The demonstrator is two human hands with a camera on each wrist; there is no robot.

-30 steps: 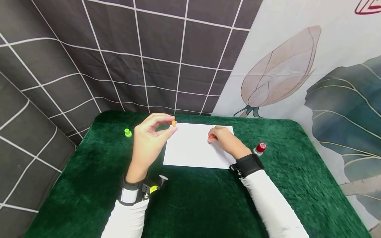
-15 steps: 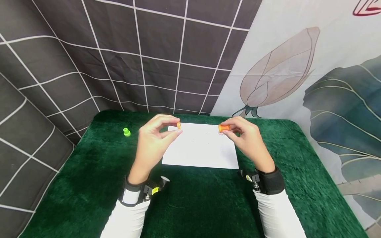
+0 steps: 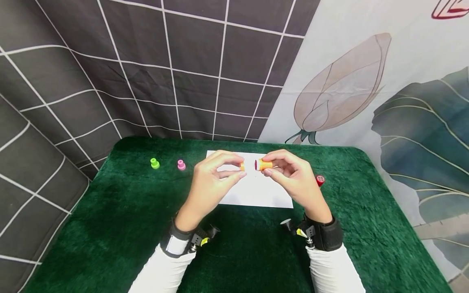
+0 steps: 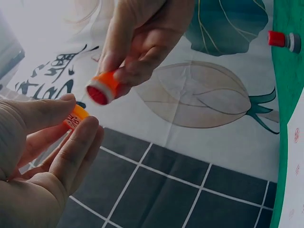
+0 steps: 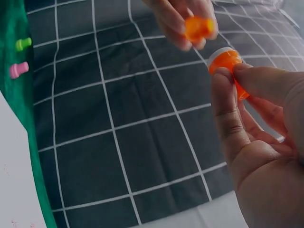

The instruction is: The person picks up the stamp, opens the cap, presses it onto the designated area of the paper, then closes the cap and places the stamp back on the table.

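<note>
Left hand [image 3: 211, 182] is pinching orange cap [image 5: 197, 28] between thumb and fingertips: narrow grip, cap filling it. Left wrist view is showing small reddish print on the cap; too small to read.

Right hand [image 3: 302, 185] is pinching orange stamp [image 3: 265, 164] by its body, also narrow, thumb against fingers. Stamp is lying about level in the grip, white-rimmed end with red face pointing toward left hand and cap. Cap and stamp are sitting near each other, gap between, not touching. Both are being held in the air; in head view they're overlapping the upper part of white paper [image 3: 256, 193].

Paper is lying flat on green cloth [image 3: 234, 256] and is carrying small, faint red marks [image 4: 297, 135]; designs unreadable from here.

Left of paper: green cap [image 3: 155, 164] and pink cap [image 3: 181, 165] are standing on the cloth, apart from each other, pink one closer to the paper. Right of paper: red stamp [image 4: 284, 41] is standing on its pale, grey-ended base, partly hidden behind right hand in head view.

Dark grey grid fabric [image 3: 139, 36] is hanging behind the table, white fabric [image 3: 271, 130] with flower-bud print [image 3: 340, 85] beside it, to the right.
</note>
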